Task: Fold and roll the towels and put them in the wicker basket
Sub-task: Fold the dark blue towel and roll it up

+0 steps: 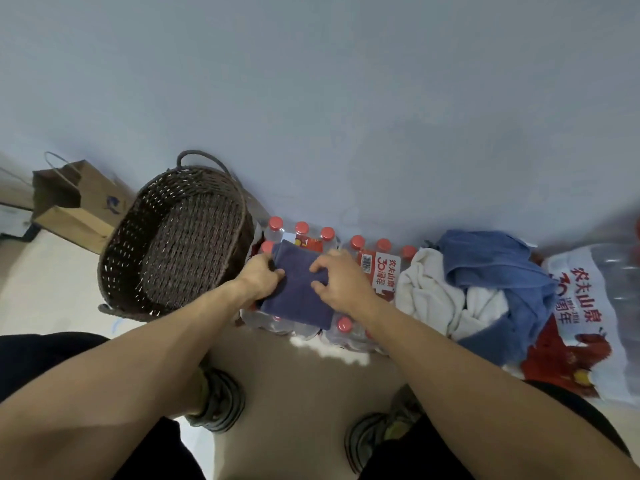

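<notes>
On top of the red-capped pack of water bottles [375, 268], your left hand [259, 277] and right hand [337, 280] both pinch the folded dark blue towel [298, 296], but the brown wicker basket [173, 237] beside it holds nothing, and the white towel [433, 292] and light blue towel [495, 268] wait unfolded.

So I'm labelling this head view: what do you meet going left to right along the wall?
Paper bag → wicker basket → dark blue towel held by both hands → pile of white and blue towels → wrapped pack of water bottles.
</notes>
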`<action>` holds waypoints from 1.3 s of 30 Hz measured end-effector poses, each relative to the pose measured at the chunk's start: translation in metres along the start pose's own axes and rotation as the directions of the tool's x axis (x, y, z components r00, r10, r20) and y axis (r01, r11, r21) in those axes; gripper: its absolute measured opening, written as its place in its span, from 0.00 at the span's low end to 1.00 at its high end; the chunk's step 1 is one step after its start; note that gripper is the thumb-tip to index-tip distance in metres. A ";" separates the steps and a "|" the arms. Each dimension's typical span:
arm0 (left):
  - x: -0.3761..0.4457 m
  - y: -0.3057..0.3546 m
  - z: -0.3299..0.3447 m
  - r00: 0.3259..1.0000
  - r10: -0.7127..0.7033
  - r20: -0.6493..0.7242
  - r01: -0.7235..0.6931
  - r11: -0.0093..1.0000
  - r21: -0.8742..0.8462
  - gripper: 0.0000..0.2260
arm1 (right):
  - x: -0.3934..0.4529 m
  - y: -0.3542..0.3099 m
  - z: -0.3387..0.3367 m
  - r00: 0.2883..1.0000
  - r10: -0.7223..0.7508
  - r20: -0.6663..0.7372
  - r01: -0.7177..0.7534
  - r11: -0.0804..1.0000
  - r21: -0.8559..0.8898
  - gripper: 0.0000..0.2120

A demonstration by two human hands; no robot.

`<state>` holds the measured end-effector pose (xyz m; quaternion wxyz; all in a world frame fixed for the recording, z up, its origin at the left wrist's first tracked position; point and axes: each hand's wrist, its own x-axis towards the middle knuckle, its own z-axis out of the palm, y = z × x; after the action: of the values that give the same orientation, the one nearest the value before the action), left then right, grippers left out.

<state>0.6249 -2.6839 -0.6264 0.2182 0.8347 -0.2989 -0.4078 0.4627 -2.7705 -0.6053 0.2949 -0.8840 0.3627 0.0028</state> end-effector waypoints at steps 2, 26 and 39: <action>0.005 -0.003 -0.003 1.000 -0.009 0.007 0.008 0.999 0.041 0.16 | -0.002 0.005 0.005 0.994 -0.073 0.082 0.077 0.996 -0.045 0.14; -0.004 0.001 -0.004 0.980 -0.077 0.182 0.051 0.988 0.147 0.11 | 0.001 0.001 -0.006 0.952 0.176 0.251 -0.188 0.982 0.027 0.33; -0.038 0.080 -0.043 0.745 0.182 0.642 -0.352 0.925 0.145 0.17 | -0.001 -0.004 -0.082 0.875 0.074 0.478 -0.081 0.997 -0.006 0.21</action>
<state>0.6150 -2.7110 -0.5322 0.0549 0.6238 -0.5211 -0.5799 0.4481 -2.8104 -0.5356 0.3810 -0.8388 0.3137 0.2298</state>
